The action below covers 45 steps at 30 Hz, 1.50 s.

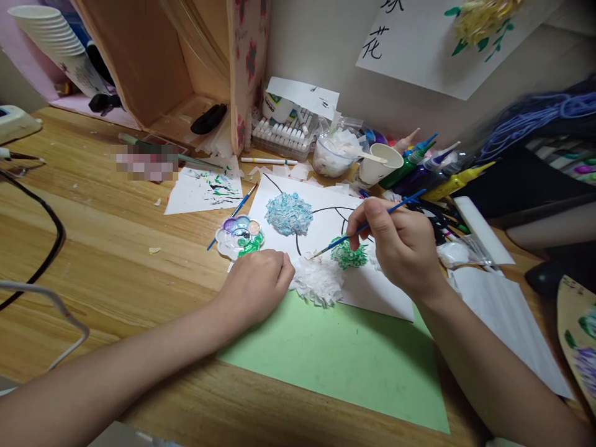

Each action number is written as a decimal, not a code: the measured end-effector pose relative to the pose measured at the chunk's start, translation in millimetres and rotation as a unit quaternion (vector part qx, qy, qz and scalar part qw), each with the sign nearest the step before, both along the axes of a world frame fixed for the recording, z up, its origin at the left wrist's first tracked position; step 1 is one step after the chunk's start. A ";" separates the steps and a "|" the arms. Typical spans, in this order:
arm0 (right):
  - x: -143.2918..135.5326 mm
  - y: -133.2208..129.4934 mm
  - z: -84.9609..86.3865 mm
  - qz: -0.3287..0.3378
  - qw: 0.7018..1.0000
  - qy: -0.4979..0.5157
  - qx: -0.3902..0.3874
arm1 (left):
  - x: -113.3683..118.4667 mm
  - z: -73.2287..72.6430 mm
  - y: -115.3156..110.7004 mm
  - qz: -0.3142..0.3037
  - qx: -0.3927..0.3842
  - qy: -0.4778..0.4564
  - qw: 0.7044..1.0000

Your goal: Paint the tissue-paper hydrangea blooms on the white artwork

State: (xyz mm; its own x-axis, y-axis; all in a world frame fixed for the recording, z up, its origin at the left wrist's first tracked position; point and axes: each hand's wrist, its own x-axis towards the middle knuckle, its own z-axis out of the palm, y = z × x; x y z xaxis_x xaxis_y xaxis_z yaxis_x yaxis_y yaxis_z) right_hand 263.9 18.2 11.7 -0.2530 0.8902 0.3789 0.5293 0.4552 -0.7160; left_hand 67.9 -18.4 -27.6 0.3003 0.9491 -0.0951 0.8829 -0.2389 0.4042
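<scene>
My right hand (pixel 395 245) is closed round a blue paintbrush (pixel 338 242), its tip at the upper edge of a white tissue-paper flower (pixel 319 280). A faint pinkish-brown tint shows there. My left hand (pixel 261 282) rests curled beside this flower, over the edge of the white paper (pixel 372 295); whether its fingers hold anything is hidden. Also on the paper are a blue flower (pixel 288 213), a green one (pixel 349 253) and black drawn lines. A flower-shaped paint palette (pixel 239 238) with green, purple and peach paint lies just beyond my left hand.
Green paper (pixel 344 366) lies under the white sheet. Behind stand a tub of tissue scraps (pixel 338 152), a paper cup (pixel 382 162), a marker box (pixel 284 133) and several paint bottles (pixel 419 164). A paint-smeared tissue (pixel 205 189) lies left, cables (pixel 51 248) farther left.
</scene>
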 end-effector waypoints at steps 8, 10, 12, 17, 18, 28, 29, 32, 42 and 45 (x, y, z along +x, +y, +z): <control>-7.6 -2.0 0.9 -0.004 0.997 0.071 0.030 | -0.3 0.2 -1.1 0.004 -0.008 -0.002 1.000; -14.6 0.8 0.1 0.034 0.998 0.050 0.017 | -0.6 0.8 -1.4 0.003 -0.011 -0.004 1.000; -23.3 4.9 -2.0 0.075 0.997 0.015 -0.003 | -0.8 1.1 -1.9 0.003 -0.010 -0.008 1.000; -41.0 11.3 -10.8 0.138 0.989 -0.047 -0.008 | -1.4 0.2 -4.0 0.000 0.003 -0.013 1.000; -42.5 11.2 -12.1 0.143 0.988 -0.055 -0.006 | -1.6 0.0 -4.3 -0.001 0.003 -0.012 1.000; -41.8 8.0 -13.9 0.136 0.989 -0.057 -0.004 | -2.9 1.1 -5.0 -0.002 -0.001 -0.013 1.000; -40.9 7.9 -12.7 0.134 0.990 -0.048 -0.002 | -3.0 1.0 -5.1 -0.001 -0.001 -0.011 1.000; -34.2 6.9 -3.9 0.104 0.994 0.001 0.019 | -3.1 0.5 -5.1 -0.003 0.001 -0.004 1.000; -6.5 8.8 14.0 0.027 0.998 -0.041 0.051 | -1.0 0.4 -3.6 0.000 -0.005 0.011 1.000; -8.8 9.4 12.0 0.048 0.996 -0.058 0.053 | 0.0 1.6 -3.3 0.005 -0.011 0.015 1.000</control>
